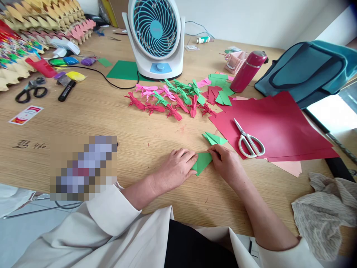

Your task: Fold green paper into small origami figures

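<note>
Between my hands, on the wooden table, lies a folded piece of green paper point(204, 162). My left hand point(178, 165) presses its left side down with the fingers together on it. At the paper's upper right corner, my right hand point(226, 163) pinches the edge between thumb and fingers. Just beyond, a second folded green paper point(214, 139) rests on the table. White-handled scissors point(249, 143) lie on red paper sheets point(279, 126) to the right of my right hand.
Folded pink, green and red paper figures point(173, 98) lie ahead, before a white fan point(156, 41). A red bottle point(248, 70) and blue bag point(306, 70) stand at right. Black-handled scissors point(31, 91) and a marker point(67, 90) are at left, with a crumpled cloth point(320, 212) near right.
</note>
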Demonstrator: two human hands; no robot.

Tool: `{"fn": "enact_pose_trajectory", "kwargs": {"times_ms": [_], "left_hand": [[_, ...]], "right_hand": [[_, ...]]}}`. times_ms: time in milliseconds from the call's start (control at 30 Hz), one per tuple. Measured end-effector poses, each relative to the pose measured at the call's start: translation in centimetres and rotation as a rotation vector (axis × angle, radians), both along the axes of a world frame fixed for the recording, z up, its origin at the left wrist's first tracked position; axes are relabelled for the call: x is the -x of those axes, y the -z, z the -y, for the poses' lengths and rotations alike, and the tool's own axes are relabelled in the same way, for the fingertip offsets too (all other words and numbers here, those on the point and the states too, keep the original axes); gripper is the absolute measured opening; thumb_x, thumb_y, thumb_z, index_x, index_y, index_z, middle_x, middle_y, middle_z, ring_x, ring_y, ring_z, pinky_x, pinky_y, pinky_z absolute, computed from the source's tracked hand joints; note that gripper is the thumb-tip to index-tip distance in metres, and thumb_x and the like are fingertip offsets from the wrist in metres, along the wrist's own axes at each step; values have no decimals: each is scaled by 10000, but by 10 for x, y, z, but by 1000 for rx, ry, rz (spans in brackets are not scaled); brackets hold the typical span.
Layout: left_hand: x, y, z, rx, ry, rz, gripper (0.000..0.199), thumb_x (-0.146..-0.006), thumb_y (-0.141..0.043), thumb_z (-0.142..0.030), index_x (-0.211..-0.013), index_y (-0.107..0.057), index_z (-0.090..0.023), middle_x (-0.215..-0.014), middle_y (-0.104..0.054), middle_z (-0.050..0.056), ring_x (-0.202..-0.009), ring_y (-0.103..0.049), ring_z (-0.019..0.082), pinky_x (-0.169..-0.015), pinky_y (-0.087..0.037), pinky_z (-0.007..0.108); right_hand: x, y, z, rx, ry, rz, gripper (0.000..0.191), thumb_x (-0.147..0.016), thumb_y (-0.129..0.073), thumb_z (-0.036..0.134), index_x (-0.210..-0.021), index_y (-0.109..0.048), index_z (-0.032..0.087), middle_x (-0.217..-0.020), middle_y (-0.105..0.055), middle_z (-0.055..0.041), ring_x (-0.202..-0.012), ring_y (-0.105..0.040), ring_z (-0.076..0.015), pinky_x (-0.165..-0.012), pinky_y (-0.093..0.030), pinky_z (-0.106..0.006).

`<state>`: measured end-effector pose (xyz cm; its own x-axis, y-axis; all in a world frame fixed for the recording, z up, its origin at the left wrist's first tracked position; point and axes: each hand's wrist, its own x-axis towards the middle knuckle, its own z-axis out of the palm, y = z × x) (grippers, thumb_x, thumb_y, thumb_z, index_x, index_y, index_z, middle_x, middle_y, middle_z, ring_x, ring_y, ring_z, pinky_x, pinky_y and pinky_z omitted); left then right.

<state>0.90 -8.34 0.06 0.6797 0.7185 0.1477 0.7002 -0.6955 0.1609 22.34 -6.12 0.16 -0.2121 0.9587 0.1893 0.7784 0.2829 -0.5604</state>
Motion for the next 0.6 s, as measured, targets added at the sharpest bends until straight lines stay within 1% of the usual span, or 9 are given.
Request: {"fn": "enact_pose_trajectory", "kwargs": {"times_ms": [167,333,467,600], "left_hand": [[-1,-1,1,-11,-6,-5,527,-890,-658,-396,-1315,-518,-118,-1307,-578,108,-1148,-503,261,-917,-427,403],[0,0,1,-9,-3,5,529,-884,-666,-385,-1311,-520,-108,-1306,-582,103,-1148,-506,261,-925,-428,400],[0,1,0,-4,-6,20,516,-887,-664,-367,-1310,-520,-109,-1305,-585,95,-1151,-509,256,-931,-428,400],[0,2,1,-8,-17,22,520,-888,-661,-362,-1318,-513,-108,-1315,-580,102,-1157,-509,258,-933,-428,405]], "right_hand": [[-2,-2,0,7,50,-26,221,-925,-469,247,-893,-679,187,-697,-668,-40,-620,-589,-174,-624,-411,-277],[-7,-6,2,85,136,-200,252,-944,-466,335,-965,-674,193,-678,-645,-28,-617,-601,-171,-613,-442,-281],[-9,-12,2,194,178,-383,309,-950,-474,430,-1018,-661,194,-684,-637,-13,-583,-580,-148,-576,-449,-271],[-7,-17,1,379,170,-490,396,-891,-551,530,-983,-683,167,-670,-641,-18,-580,-598,-152,-560,-464,-274]]}}
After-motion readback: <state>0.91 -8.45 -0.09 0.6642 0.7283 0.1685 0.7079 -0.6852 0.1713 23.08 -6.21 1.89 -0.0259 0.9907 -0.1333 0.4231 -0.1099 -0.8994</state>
